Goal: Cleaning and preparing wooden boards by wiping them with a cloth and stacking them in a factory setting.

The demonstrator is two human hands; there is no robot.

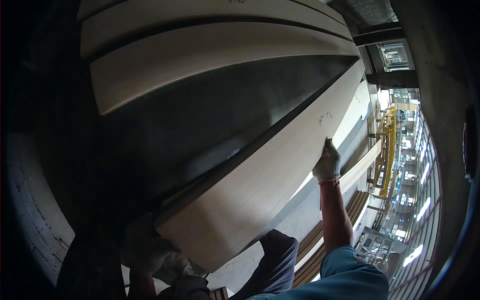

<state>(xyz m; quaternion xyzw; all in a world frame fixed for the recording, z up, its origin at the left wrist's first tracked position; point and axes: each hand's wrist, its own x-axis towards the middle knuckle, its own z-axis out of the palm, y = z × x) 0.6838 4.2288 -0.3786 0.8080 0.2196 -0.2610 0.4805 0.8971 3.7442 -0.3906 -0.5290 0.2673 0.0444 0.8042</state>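
Note:
A long, pale wooden board [260, 170] with handwritten marks slants from my lower left up to the far right. My right hand [328, 162], in a light knitted glove, is closed on its right edge, thumb on the upper face and the other fingers hidden behind the edge. Deep shadow covers my left hand [150, 252], also gloved, which grips the board's near left corner; its fingers show only faintly. The board's far end reaches close to another pale board [215, 55], which lies across a dark surface [200, 110].
Another board [215, 22] lies beyond, parallel to the first one across. On the right are a yellow metal frame [385, 155], stacked brown strips [312, 252] and a light plank [362, 162]. A rough wall [440, 100] rises at the far right, and bricks [37, 215] show at the left.

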